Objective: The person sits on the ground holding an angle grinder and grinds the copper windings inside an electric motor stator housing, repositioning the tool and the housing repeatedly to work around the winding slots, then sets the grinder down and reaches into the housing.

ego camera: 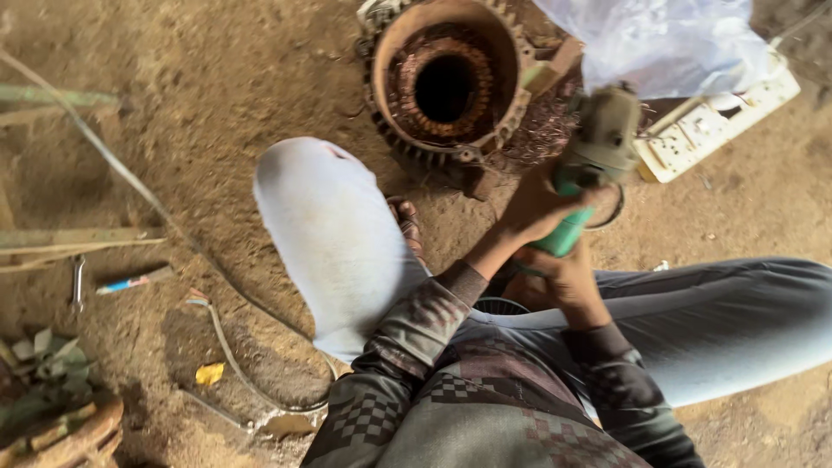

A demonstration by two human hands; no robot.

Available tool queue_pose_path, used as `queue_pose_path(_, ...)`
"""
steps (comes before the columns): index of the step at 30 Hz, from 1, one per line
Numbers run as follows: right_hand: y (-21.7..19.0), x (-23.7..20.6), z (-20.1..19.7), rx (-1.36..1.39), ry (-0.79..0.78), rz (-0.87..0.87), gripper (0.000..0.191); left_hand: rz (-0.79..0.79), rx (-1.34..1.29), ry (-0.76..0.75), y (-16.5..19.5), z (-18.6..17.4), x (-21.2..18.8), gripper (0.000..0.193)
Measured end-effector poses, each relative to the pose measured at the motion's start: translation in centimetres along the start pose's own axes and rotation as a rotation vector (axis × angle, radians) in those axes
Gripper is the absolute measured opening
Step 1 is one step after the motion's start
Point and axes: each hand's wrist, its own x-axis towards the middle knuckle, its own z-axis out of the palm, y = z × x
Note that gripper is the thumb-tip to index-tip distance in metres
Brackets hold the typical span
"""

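Dirt floor [217,87]: both hands, left hand [533,204] and right hand [559,282], closed on blurred green angle grinder [589,165], probably best kept braced, beside motor stator [446,87].

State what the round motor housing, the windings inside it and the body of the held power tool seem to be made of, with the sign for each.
Motor housing: likely cast metal, dull, rusty brown, ribbed outside. Windings: probably copper wire, reddish glinting strands. Power tool: green plastic-looking grip, grey, possibly metal head, blurred; left hand and right hand grip it.
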Motion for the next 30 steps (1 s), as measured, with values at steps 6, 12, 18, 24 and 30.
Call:
queue_pose_path(6, -2.0, 0.7, 0.7, 0.075, -0.050, -0.083, 0.059, 0.049, 0.144, -0.179, 0.5, -0.3, 0.9, 0.072)
queue_pose_path(12, -6.4, 3.9, 0.3, -0.454, 0.015, -0.194, 0.046, 0.068, 0.060, -0.042, -0.6, -0.8, 3.9, 0.073)
queue_pose_path(18, -10.4, 10.3, 0.0, -1.384, -0.191, -0.489, 0.017, 0.175, 0.351, 0.069, -1.7, -3.0, 4.4, 0.059)
queue_pose_path(24, -12.5, 15.1, 4.7, -1.674, -0.289, -0.297, 0.030, 0.012, -0.525, 0.364, -0.3, -5.3, 5.5, 0.062)
queue_pose_path(30, -12.9, 17.7, 9.6, -1.717, -0.247, -0.018, 0.032, 0.034, -0.704, 0.497, 0.5, -7.5, 6.3, 0.064)
